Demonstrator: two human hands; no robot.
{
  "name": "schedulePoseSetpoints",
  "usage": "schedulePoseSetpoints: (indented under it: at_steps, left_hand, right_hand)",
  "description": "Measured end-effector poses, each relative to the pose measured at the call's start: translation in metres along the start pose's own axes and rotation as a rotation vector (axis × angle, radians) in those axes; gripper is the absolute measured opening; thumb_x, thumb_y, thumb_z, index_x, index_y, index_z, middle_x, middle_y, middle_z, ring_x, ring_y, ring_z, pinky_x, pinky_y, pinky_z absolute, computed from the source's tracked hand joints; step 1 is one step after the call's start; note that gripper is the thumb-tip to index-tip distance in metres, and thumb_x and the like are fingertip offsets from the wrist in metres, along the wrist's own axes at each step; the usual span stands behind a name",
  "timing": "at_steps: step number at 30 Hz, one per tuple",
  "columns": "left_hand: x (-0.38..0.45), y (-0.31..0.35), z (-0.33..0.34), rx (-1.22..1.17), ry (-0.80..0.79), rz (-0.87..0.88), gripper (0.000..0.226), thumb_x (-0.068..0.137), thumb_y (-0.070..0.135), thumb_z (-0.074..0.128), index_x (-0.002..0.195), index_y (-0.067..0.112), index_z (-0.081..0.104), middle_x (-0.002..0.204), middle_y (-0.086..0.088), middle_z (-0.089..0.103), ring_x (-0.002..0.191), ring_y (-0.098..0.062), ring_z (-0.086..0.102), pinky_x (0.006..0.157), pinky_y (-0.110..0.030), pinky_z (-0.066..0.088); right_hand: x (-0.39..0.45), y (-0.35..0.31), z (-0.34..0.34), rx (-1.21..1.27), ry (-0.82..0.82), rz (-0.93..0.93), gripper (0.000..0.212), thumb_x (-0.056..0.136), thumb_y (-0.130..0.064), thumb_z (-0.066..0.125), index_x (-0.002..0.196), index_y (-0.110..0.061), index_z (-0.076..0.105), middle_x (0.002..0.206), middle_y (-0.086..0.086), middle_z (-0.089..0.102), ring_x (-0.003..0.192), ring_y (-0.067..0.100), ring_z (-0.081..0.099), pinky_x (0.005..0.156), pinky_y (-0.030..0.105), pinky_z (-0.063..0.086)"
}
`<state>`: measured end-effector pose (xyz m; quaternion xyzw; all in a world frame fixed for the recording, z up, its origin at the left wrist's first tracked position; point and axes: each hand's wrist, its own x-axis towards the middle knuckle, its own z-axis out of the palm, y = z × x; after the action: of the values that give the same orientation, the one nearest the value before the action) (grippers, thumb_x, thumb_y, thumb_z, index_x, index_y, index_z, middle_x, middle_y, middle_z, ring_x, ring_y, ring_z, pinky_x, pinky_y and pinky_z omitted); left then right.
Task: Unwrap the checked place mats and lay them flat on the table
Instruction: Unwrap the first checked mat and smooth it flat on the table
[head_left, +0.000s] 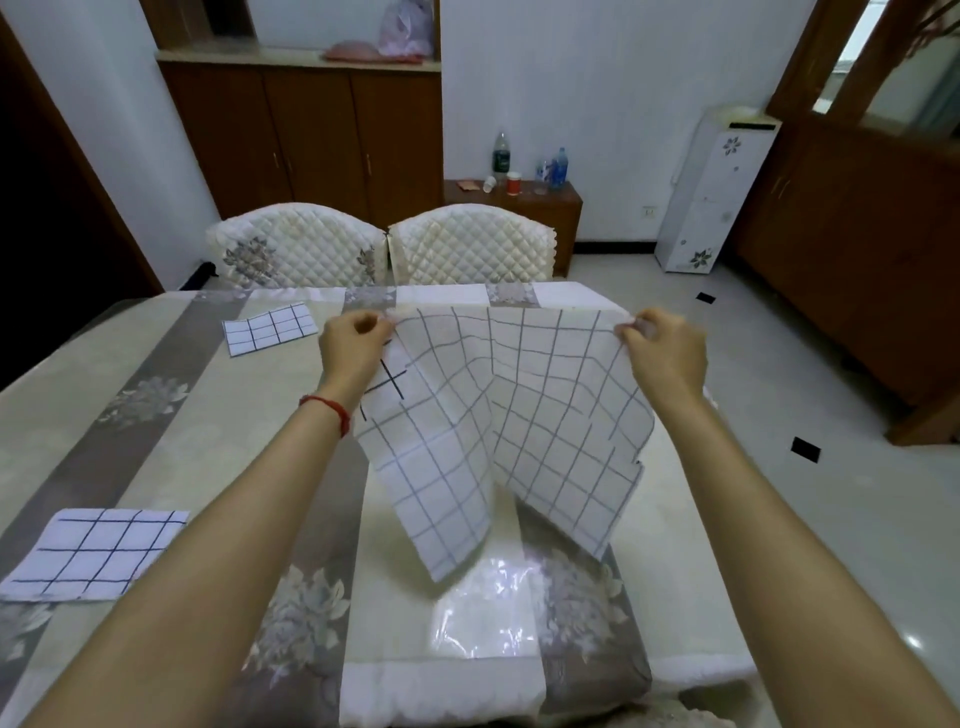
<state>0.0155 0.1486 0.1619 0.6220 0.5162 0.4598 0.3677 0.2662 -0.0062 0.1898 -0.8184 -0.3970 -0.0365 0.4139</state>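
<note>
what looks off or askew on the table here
Nothing damaged or spilled. The far mat lies slightly askew; the near mat lies flat. The held mat is creased down its middle. A clear wrapper lies beneath.

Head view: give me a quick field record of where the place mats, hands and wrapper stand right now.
held mat: checked place mat spread in the air above the table, creased down the middle, lower edge hanging
left hand: left hand pinches the mat's top left corner
right hand: right hand pinches the top right corner
mats on table: folded mat near left; folded mat far left
under held mat: another mat, partly hidden
wrapper: clear plastic wrapper lying on the tablecloth
status: held mat not yet laid flat
</note>
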Motion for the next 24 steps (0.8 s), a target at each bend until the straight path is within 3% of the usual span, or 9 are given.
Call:
schedulePoseSetpoints:
  at_steps: [2,7,11,14,16,19,24]
  left_hand:
    - [0.011,0.017,-0.008,-0.005,0.024,0.084,0.013,0.084,0.018,0.06,0.08,0.008,0.069,0.079,-0.007,0.064,0.078,-0.017,0.056,0.075,-0.029,0.046]
    - [0.005,0.043,-0.03,0.07,0.046,0.39,0.019,0.087,0.017,0.057,0.094,0.001,0.067,0.083,-0.006,0.062,0.078,-0.016,0.057,0.069,-0.014,0.044]
    - [-0.021,0.011,-0.04,0.197,0.06,0.565,0.014,0.084,0.012,0.06,0.085,0.0,0.068,0.079,-0.008,0.066,0.072,-0.019,0.059,0.067,-0.015,0.045]
    - [-0.053,-0.033,-0.041,0.318,-0.012,0.633,0.013,0.08,0.011,0.061,0.083,0.002,0.07,0.079,-0.014,0.071,0.071,-0.014,0.061,0.066,-0.018,0.045]
    - [-0.075,-0.065,-0.04,0.349,-0.081,0.615,0.019,0.079,0.018,0.057,0.083,0.005,0.07,0.081,-0.013,0.072,0.078,-0.011,0.058,0.07,-0.017,0.043]
    - [-0.108,-0.104,-0.039,0.397,-0.185,0.622,0.025,0.083,0.024,0.051,0.083,0.007,0.07,0.082,-0.009,0.073,0.082,-0.01,0.059,0.073,-0.022,0.046]
    - [-0.145,-0.163,-0.032,0.562,-0.369,0.753,0.045,0.095,0.033,0.037,0.077,0.01,0.071,0.077,-0.004,0.073,0.068,-0.018,0.068,0.064,-0.025,0.054]
  right_hand:
    - [0.01,-0.006,-0.008,-0.012,0.114,-0.088,0.026,0.089,-0.024,0.057,0.101,-0.002,0.065,0.095,0.019,0.069,0.086,0.031,0.061,0.068,0.026,0.038]
    - [0.004,0.004,-0.02,0.103,0.32,-0.355,0.024,0.086,-0.022,0.061,0.092,0.001,0.067,0.081,0.021,0.071,0.071,0.031,0.064,0.063,0.036,0.05]
    - [-0.036,0.037,-0.015,0.101,0.395,-0.454,0.017,0.08,-0.012,0.066,0.081,0.005,0.068,0.074,0.022,0.069,0.069,0.024,0.06,0.067,0.015,0.039]
    - [-0.073,0.07,-0.001,0.091,0.342,-0.462,0.008,0.078,-0.002,0.067,0.078,0.005,0.067,0.073,0.021,0.068,0.075,0.018,0.054,0.075,0.003,0.036]
    - [-0.097,0.096,0.012,0.034,0.274,-0.442,0.003,0.078,0.002,0.065,0.08,0.003,0.067,0.077,0.019,0.069,0.077,0.024,0.059,0.078,0.017,0.043]
    - [-0.129,0.131,0.027,-0.056,0.143,-0.363,0.013,0.075,0.005,0.061,0.083,-0.002,0.069,0.082,0.015,0.071,0.08,0.028,0.063,0.075,0.037,0.049]
    - [-0.159,0.165,0.038,-0.188,-0.063,-0.275,0.021,0.079,-0.012,0.047,0.082,-0.007,0.067,0.082,0.009,0.071,0.084,0.014,0.053,0.077,0.026,0.037]
